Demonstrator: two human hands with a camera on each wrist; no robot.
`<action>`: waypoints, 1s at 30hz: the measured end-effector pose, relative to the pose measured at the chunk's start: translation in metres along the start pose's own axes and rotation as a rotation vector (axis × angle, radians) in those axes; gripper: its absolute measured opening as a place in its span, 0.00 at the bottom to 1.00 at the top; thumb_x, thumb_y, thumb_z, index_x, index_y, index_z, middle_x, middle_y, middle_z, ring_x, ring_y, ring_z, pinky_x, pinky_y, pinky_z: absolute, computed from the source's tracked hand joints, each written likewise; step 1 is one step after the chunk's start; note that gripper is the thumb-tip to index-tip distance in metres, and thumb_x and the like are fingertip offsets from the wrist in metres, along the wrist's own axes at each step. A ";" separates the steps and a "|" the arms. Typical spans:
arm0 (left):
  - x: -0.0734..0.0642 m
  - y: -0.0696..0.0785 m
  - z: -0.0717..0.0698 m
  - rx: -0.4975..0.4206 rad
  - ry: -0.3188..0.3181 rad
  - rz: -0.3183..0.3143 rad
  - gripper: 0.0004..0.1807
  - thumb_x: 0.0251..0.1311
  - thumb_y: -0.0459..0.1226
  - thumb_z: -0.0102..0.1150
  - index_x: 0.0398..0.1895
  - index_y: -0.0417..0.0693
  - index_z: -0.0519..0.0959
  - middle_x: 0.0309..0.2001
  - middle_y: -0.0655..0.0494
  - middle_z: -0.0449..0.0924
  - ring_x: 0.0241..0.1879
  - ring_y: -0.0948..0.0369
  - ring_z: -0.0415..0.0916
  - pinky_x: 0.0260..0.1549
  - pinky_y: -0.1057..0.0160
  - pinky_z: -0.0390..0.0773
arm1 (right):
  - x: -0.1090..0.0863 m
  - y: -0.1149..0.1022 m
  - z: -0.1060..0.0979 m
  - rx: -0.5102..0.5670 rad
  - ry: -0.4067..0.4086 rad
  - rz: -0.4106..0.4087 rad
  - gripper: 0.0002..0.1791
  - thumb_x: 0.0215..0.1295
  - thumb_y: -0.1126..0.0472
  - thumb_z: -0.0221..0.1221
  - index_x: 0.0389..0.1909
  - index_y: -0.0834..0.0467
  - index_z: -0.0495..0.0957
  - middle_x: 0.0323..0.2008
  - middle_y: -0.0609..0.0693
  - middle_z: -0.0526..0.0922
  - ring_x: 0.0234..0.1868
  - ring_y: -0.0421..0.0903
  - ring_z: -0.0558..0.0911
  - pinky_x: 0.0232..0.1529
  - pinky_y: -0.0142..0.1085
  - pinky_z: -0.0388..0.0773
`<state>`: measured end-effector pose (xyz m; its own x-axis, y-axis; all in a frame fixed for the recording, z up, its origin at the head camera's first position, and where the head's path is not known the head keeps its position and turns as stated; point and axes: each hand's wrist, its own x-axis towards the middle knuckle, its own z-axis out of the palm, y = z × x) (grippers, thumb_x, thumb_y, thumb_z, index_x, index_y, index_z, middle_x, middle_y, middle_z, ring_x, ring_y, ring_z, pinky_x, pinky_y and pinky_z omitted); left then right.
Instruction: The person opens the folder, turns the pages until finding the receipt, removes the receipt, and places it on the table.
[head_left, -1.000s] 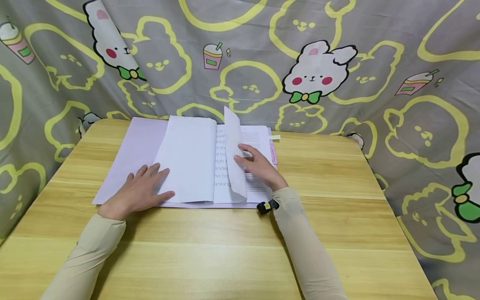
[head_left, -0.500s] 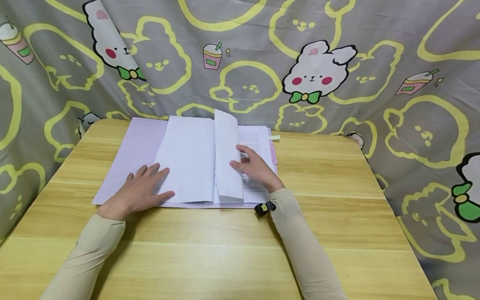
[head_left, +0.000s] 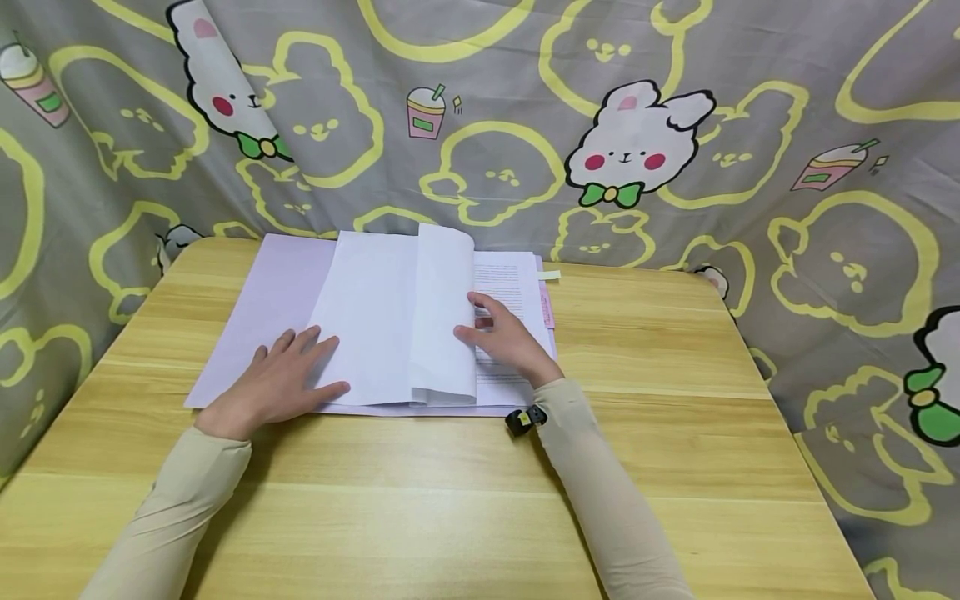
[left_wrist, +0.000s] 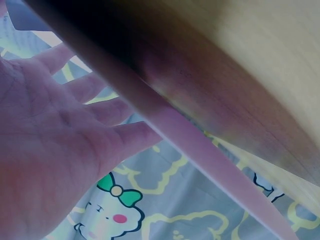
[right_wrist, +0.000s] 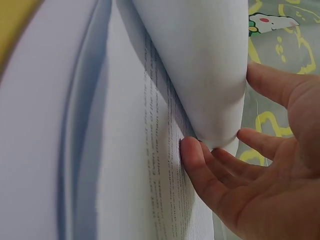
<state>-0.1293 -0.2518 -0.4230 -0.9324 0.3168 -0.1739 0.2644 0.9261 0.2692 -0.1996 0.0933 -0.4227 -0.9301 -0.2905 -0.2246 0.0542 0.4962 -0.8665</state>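
A lilac folder (head_left: pixel 273 283) lies spread on the table with white sheets inside. In the head view, my left hand (head_left: pixel 281 379) rests with spread fingers over the folder's left cover and the left edge of a turned sheet (head_left: pixel 367 333). The left wrist view shows that palm and the cover's edge (left_wrist: pixel 200 155). My right hand (head_left: pixel 510 337) touches the bent right side of another sheet (head_left: pixel 444 317), its fingers extended against the curve. Under this curled sheet, a printed page (head_left: pixel 506 287) shows; its lines of text also show in the right wrist view (right_wrist: pixel 170 150).
The folder sits at the far side of a wooden table (head_left: pixel 420 500). A grey curtain (head_left: pixel 495 100) with cartoon prints hangs behind it. Small index tabs (head_left: pixel 550 275) stick out at the folder's right edge. A black wrist camera (head_left: pixel 525 419) hangs at the right cuff.
The lifted sheet has swung over leftward, its free edge now on the turned sheet and its large print hidden. My right hand has shifted slightly left with it. The left hand stays put.
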 end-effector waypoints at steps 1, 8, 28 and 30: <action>0.000 0.000 0.000 0.001 0.000 0.000 0.48 0.67 0.66 0.52 0.79 0.43 0.61 0.77 0.32 0.52 0.74 0.28 0.48 0.62 0.20 0.51 | 0.000 0.000 0.001 -0.003 0.001 -0.001 0.41 0.69 0.46 0.65 0.79 0.44 0.59 0.77 0.45 0.63 0.71 0.52 0.70 0.64 0.52 0.74; 0.000 0.000 -0.001 0.002 0.003 0.000 0.48 0.67 0.66 0.53 0.79 0.43 0.61 0.77 0.32 0.53 0.73 0.28 0.48 0.62 0.20 0.51 | 0.000 0.000 0.005 -0.038 0.006 -0.015 0.41 0.68 0.47 0.66 0.79 0.44 0.60 0.74 0.51 0.66 0.69 0.53 0.72 0.63 0.51 0.74; 0.001 -0.001 0.001 -0.003 0.000 -0.002 0.49 0.67 0.67 0.52 0.79 0.44 0.61 0.78 0.33 0.52 0.74 0.28 0.48 0.62 0.20 0.51 | 0.001 0.000 0.012 -0.073 0.001 -0.093 0.42 0.65 0.52 0.70 0.77 0.50 0.62 0.74 0.51 0.64 0.66 0.53 0.74 0.63 0.48 0.75; 0.001 -0.002 0.001 -0.001 0.000 -0.003 0.49 0.67 0.67 0.52 0.79 0.44 0.61 0.78 0.33 0.52 0.74 0.28 0.48 0.62 0.20 0.51 | 0.002 0.000 0.013 -0.082 0.002 -0.097 0.42 0.65 0.52 0.70 0.77 0.50 0.63 0.74 0.51 0.64 0.66 0.52 0.74 0.63 0.48 0.75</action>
<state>-0.1303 -0.2528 -0.4249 -0.9334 0.3136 -0.1744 0.2609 0.9269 0.2699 -0.1964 0.0818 -0.4291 -0.9305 -0.3383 -0.1407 -0.0656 0.5316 -0.8444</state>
